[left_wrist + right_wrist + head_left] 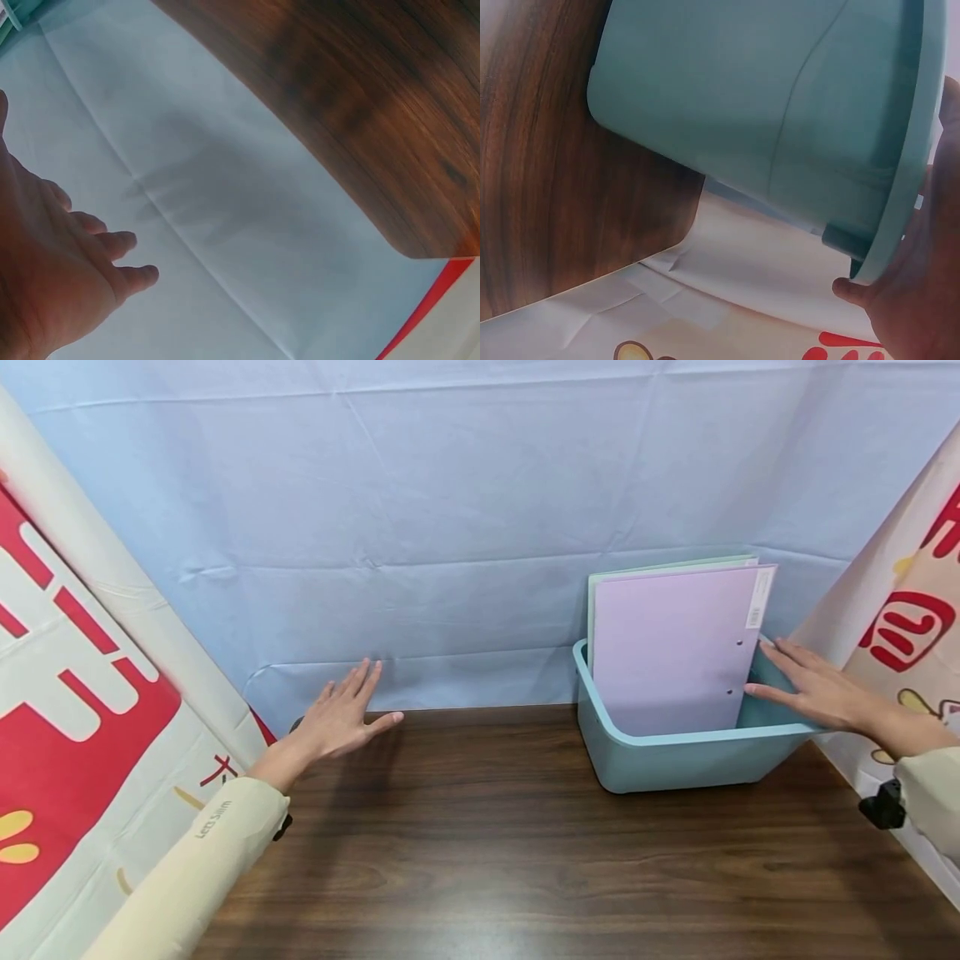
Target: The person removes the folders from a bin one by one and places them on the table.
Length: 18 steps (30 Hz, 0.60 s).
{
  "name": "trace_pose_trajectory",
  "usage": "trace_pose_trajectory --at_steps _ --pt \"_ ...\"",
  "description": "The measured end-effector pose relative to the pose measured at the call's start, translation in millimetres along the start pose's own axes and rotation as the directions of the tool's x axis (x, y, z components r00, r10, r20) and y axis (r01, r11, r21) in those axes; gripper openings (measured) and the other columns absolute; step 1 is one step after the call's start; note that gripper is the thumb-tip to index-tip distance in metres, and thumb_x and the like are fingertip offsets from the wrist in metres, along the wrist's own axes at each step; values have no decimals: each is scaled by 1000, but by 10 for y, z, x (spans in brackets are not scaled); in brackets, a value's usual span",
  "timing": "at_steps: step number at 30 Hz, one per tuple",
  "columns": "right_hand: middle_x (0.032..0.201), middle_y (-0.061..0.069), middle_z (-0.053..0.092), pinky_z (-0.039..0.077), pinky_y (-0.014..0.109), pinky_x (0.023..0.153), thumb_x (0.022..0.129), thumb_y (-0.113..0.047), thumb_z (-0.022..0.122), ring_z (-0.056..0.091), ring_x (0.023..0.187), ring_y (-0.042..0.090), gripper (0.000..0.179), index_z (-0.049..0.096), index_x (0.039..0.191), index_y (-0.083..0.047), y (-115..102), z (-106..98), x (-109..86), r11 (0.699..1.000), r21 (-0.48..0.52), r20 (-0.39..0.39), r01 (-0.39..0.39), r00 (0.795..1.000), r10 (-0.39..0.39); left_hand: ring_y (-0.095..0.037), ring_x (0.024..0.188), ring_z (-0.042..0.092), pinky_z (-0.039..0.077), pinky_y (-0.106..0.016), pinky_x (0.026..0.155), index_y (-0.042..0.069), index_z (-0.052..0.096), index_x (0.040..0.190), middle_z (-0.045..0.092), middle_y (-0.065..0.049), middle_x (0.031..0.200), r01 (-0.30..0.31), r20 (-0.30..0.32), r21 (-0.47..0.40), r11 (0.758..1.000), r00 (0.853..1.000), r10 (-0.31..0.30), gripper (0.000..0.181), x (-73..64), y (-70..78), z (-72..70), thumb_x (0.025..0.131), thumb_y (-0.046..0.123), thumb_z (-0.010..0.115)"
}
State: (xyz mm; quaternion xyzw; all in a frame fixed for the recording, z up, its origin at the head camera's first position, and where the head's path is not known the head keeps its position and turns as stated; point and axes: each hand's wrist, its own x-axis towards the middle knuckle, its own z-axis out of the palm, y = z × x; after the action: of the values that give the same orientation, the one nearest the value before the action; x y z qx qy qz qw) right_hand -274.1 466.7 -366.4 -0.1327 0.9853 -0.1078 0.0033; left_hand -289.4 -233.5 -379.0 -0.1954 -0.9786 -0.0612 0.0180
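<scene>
A light teal plastic bin [675, 764] stands at the back right of the wooden table. Upright in it, leaning toward the back, are a purple folder [671, 652] with a white label and a pale green folder [592, 589] behind it. My right hand [817, 689] is over the bin's right end, fingers extended and thumb pointing toward the purple folder. The right wrist view shows the bin's outer wall [742, 97] with the hand at its rim; whether it touches is unclear. My left hand [335, 718], fingers spread, hovers near the table's back left, holding nothing.
A pale blue cloth [420, 527] hangs behind the dark wooden table [480, 860]. Printed red and white sheets hang at the left [112, 693] and right [900, 635]. The table's rounded back left corner shows in the left wrist view.
</scene>
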Motion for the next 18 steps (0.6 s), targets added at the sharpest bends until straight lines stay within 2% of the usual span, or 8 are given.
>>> trace_pose_trajectory --at_steps 4,14,18 --pt "157 34 -3 7 79 102 96 -52 47 -3 142 55 91 -2 156 -5 51 16 9 998 42 29 -48 998 46 -28 151 7 8 -58 118 29 -12 155 -2 -3 165 -30 -17 -22 999 999 30 94 36 57 32 88 80 30" --pt "159 30 -5 6 79 102 97 -51 47 -4 143 53 89 1 156 -4 120 43 40 997 69 44 -37 998 34 -23 151 6 9 -55 119 33 -13 154 -3 3 165 -89 -62 -81 993 995 84 91 145 201 131 90 76 36" --pt "159 28 -8 5 80 101 97 -52 45 -6 143 52 89 -2 156 -6 140 49 53 996 80 57 -50 997 46 -22 151 6 11 -54 119 32 -12 154 0 0 165 -119 -89 -103 988 990 110 90 210 263 168 92 73 38"
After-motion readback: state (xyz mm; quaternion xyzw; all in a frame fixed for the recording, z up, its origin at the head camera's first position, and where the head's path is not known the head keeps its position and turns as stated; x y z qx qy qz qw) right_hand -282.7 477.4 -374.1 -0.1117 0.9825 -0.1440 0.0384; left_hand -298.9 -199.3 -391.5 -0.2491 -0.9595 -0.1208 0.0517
